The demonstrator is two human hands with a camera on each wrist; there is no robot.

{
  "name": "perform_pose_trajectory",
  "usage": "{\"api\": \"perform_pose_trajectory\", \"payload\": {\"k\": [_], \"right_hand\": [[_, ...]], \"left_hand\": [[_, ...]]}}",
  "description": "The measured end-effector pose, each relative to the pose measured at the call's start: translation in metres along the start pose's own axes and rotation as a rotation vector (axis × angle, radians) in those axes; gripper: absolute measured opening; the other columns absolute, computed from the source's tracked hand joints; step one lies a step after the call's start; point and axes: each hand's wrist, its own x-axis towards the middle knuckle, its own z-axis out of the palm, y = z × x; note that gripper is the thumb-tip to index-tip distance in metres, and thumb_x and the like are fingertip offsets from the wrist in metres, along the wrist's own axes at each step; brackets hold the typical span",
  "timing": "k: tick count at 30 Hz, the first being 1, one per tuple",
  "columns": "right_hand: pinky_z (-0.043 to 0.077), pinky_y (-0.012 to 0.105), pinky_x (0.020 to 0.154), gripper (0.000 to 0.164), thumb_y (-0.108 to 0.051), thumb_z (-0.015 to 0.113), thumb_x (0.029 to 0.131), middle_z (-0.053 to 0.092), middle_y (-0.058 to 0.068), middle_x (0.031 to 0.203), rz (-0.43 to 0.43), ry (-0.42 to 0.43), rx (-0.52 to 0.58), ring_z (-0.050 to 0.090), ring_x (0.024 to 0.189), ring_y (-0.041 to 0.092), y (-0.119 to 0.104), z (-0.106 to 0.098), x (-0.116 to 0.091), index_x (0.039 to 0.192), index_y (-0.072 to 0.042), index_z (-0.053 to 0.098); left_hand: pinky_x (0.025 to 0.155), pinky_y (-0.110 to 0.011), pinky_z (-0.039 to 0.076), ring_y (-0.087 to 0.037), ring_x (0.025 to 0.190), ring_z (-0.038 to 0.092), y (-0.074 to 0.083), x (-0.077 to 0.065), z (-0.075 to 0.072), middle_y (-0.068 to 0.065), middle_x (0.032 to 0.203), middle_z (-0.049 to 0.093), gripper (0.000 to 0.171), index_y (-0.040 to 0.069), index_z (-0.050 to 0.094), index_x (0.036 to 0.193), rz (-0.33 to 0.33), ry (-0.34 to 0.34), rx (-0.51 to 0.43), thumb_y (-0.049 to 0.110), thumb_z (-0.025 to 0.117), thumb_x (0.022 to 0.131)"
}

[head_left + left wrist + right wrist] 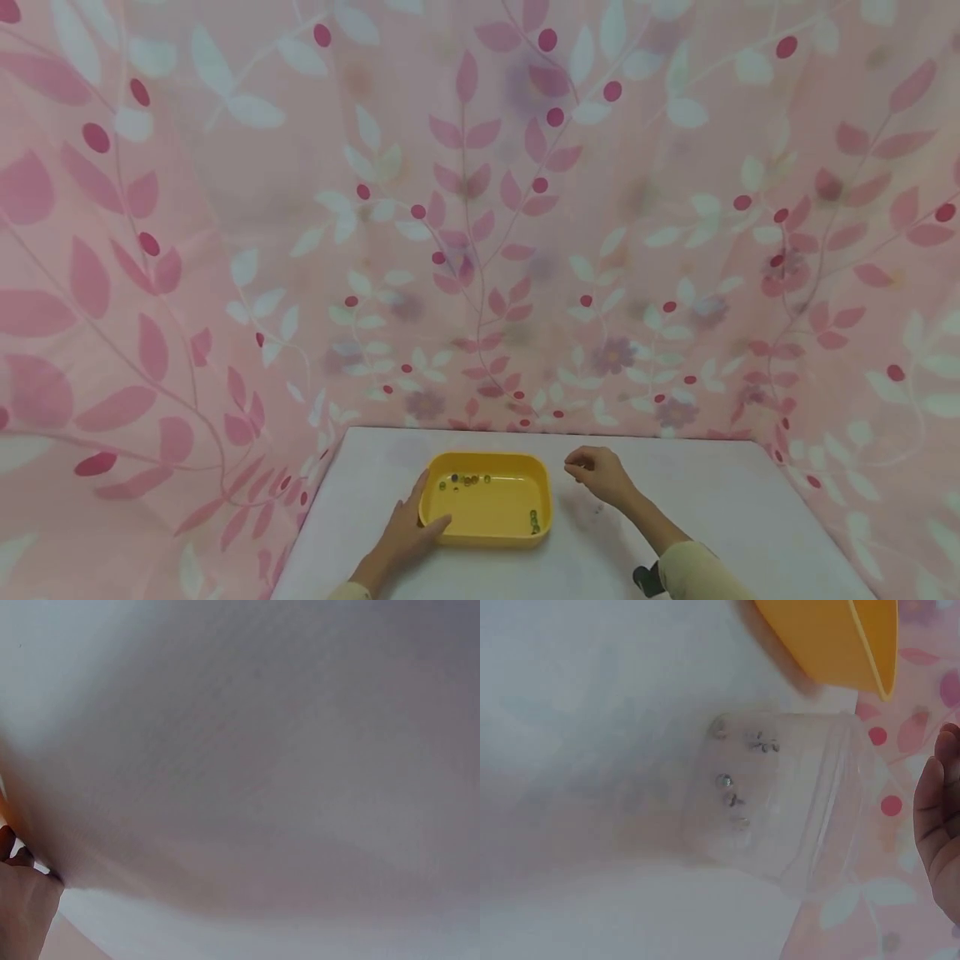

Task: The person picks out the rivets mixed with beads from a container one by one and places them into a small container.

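A yellow tray point(487, 510) sits on the white table, with several glass marbles point(472, 480) along its far side and a few green marbles point(534, 522) in the near right corner. My left hand point(408, 529) grips the tray's left side, thumb over the rim. To the right of the tray my right hand point(603, 477) is raised with fingers bent and fingertips close together; I cannot tell whether anything is between them. Below it, in the right wrist view, stands a clear plastic jar point(802, 802) with several marbles point(724, 781) at its bottom.
The white table point(720, 517) reaches back to a pink leaf-patterned curtain point(480, 250), which also hangs on both sides. A dark device point(648, 580) sits at the right sleeve's cuff. Mostly bare table surface point(262, 765) fills the left wrist view.
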Motion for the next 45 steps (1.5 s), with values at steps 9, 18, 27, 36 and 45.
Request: {"api": "perform_pose_trajectory", "payload": {"k": [9,18,27,36,45], "right_hand": [[0.054,0.02,0.061,0.008,-0.011,0.072,0.089,0.072,0.004,0.083,0.031,0.014,-0.016,0.061,0.066,0.011,0.009,-0.011,-0.01,0.094,-0.006,0.073],[0.054,0.021,0.058,0.01,-0.011,0.072,0.089,0.073,0.005,0.085,0.021,0.033,-0.018,0.062,0.064,0.006,0.019,-0.017,-0.015,0.095,-0.004,0.073],[0.053,0.022,0.054,0.011,-0.011,0.074,0.088,0.074,0.007,0.086,-0.017,0.054,0.016,0.06,0.06,0.007,0.038,-0.021,-0.025,0.094,-0.002,0.073],[0.051,0.022,0.053,0.01,-0.012,0.074,0.088,0.073,0.006,0.085,0.043,0.075,0.048,0.061,0.061,0.016,0.043,-0.021,-0.023,0.093,-0.003,0.073],[0.052,0.022,0.053,0.014,-0.014,0.072,0.089,0.074,0.006,0.087,0.065,0.052,0.048,0.064,0.062,0.023,0.054,-0.016,-0.035,0.096,-0.001,0.073]], "left_hand": [[0.117,-0.067,0.013,-0.046,0.139,0.04,0.0,0.001,0.002,-0.02,0.156,0.037,0.095,0.015,0.016,0.16,0.047,0.011,0.005,0.049,0.069,0.087],[0.117,-0.065,0.014,-0.047,0.139,0.039,0.0,0.001,0.002,-0.022,0.156,0.037,0.094,0.016,0.017,0.159,0.02,0.008,0.009,0.049,0.069,0.088],[0.115,-0.067,0.016,-0.048,0.138,0.039,0.0,-0.001,0.005,-0.022,0.155,0.037,0.093,0.015,0.019,0.159,0.035,0.041,-0.002,0.047,0.068,0.087],[0.118,-0.065,0.01,-0.044,0.141,0.037,0.004,0.01,-0.002,-0.017,0.159,0.033,0.095,0.019,0.014,0.16,0.006,0.014,-0.007,0.051,0.068,0.088],[0.118,-0.066,0.011,-0.047,0.142,0.034,-0.003,0.006,0.004,-0.018,0.159,0.033,0.097,0.019,0.014,0.16,-0.03,-0.009,-0.001,0.054,0.067,0.087]]}}
